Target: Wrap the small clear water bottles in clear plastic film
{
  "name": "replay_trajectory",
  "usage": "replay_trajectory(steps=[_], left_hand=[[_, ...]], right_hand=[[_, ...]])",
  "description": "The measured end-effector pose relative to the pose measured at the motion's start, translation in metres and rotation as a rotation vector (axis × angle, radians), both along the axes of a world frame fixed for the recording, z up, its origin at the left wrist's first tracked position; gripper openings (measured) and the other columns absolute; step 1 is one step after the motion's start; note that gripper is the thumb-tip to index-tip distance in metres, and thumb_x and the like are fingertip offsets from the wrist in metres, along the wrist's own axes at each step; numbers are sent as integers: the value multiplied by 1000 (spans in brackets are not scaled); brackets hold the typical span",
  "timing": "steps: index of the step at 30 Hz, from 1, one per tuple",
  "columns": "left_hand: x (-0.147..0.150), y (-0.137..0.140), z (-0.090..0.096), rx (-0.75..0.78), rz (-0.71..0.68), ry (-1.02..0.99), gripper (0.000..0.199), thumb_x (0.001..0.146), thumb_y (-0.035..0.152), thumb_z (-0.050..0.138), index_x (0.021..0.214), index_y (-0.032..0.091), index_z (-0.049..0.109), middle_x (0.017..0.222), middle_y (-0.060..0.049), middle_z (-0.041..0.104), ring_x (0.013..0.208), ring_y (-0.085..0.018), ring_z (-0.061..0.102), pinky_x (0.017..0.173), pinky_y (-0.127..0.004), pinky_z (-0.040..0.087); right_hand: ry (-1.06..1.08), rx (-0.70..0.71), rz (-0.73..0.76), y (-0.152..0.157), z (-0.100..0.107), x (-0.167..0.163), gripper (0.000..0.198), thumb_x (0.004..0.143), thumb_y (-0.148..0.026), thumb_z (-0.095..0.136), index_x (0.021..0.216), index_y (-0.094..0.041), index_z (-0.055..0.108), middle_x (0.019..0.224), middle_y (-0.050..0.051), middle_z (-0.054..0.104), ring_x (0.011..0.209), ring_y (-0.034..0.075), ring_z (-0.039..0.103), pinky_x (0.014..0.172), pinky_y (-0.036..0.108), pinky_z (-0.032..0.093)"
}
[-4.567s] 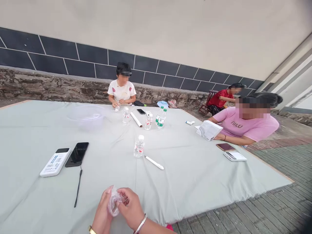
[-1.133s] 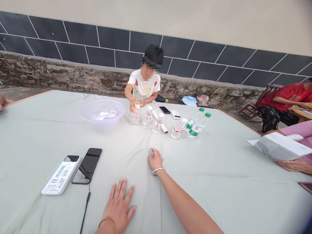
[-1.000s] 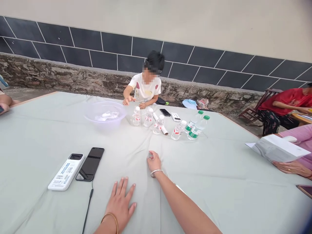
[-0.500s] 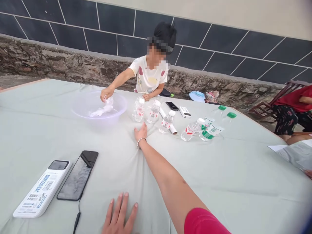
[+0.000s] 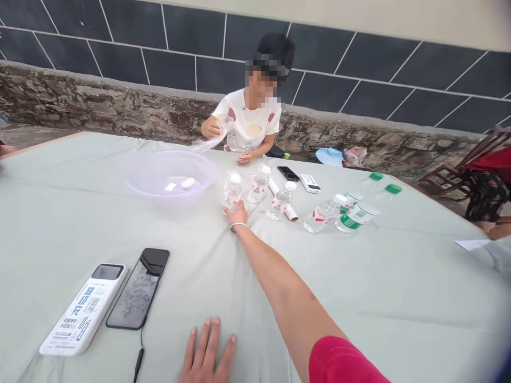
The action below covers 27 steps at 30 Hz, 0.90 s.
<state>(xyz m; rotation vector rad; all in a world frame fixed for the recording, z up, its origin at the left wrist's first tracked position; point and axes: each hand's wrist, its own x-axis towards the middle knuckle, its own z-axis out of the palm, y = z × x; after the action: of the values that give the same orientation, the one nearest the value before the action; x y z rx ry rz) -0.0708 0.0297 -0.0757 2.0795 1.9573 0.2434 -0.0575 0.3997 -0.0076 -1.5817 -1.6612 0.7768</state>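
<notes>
My right hand (image 5: pixel 237 214), with a bangle at the wrist, reaches far across the table and closes round the lower part of a small clear water bottle (image 5: pixel 233 187) with a white cap. Two similar bottles, a middle one (image 5: pixel 259 183) and a nearer one (image 5: pixel 281 201), stand to its right. My left hand (image 5: pixel 208 355) lies flat on the green tablecloth (image 5: pixel 167 298) at the bottom, fingers spread, holding nothing. Left of the right hand is a translucent purple basin (image 5: pixel 139 183) with a small white card and a white object inside.
Opposite, a person (image 5: pixel 249 122) lifts crumpled clear plastic. A tilted bottle (image 5: pixel 321 214) and green-capped bottles (image 5: pixel 359 213) are at right, near a cardboard tube (image 5: pixel 291 214). A dark phone (image 5: pixel 139 290) with a cord and a white power bank (image 5: pixel 83 311) lie at left.
My right hand has moved forward and taken hold of the leftmost bottle. The person opposite has lifted the plastic out of the basin. My left hand stays flat.
</notes>
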Motion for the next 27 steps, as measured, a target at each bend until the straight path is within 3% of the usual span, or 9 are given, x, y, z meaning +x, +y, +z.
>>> replay_trajectory(steps=[5,9,13,16,18,20,23,25,27], left_hand=[[1,10,29,69,22,-45,60,74,46,52,132,35,42,144,0,33,134,-31,24,108,-51,23],[-6,5,41,237,104,-152,47,80,40,45,122,21,57,137,-12,44,129,-29,36,106,-48,28],[-7,-8,53,361,340,-447,38,83,33,38,105,15,62,114,-14,60,111,-26,53,97,-45,40],[9,-17,68,114,497,-816,41,85,39,31,106,16,57,94,-10,65,81,-21,63,73,-38,52],[25,-21,78,-140,552,-1019,43,85,44,28,103,16,56,84,-8,65,63,-19,62,53,-33,51],[39,-24,86,-305,563,-1168,44,86,47,26,97,16,55,78,-7,64,56,-18,60,46,-30,48],[53,-27,93,-404,596,-1348,44,87,49,24,97,18,53,81,-7,65,62,-16,61,52,-29,49],[57,-29,96,-406,619,-1342,45,88,51,22,101,18,51,89,-7,65,69,-17,63,55,-28,49],[60,-29,97,-361,610,-1137,48,88,52,21,102,18,51,92,-8,65,73,-17,63,56,-27,48]], right_hand=[[152,7,236,-118,-3,67,46,63,-32,67,105,-20,50,98,5,65,90,20,60,82,33,44],[282,-44,363,-210,4,113,46,63,-37,68,103,-19,53,102,7,64,93,22,59,85,35,44],[543,-423,411,-290,15,142,48,65,-48,68,100,-18,56,97,8,66,86,20,61,75,32,48],[730,-772,358,-330,23,155,45,72,-54,60,98,-17,58,88,8,66,73,16,62,59,26,49],[777,-862,387,-345,27,161,45,75,-55,56,97,-16,59,86,8,66,69,15,62,55,24,48],[661,-901,464,-352,30,165,50,78,-60,48,93,-14,60,79,8,67,63,15,62,52,25,47],[165,-787,508,-355,35,168,63,80,-69,30,72,-14,60,56,6,60,48,16,56,46,26,42],[-179,-509,480,-355,42,174,63,81,-69,29,59,-17,56,50,4,55,48,16,54,48,26,38],[-381,-223,422,-350,50,188,59,84,-64,30,56,-19,56,54,4,57,53,16,55,52,26,36]])
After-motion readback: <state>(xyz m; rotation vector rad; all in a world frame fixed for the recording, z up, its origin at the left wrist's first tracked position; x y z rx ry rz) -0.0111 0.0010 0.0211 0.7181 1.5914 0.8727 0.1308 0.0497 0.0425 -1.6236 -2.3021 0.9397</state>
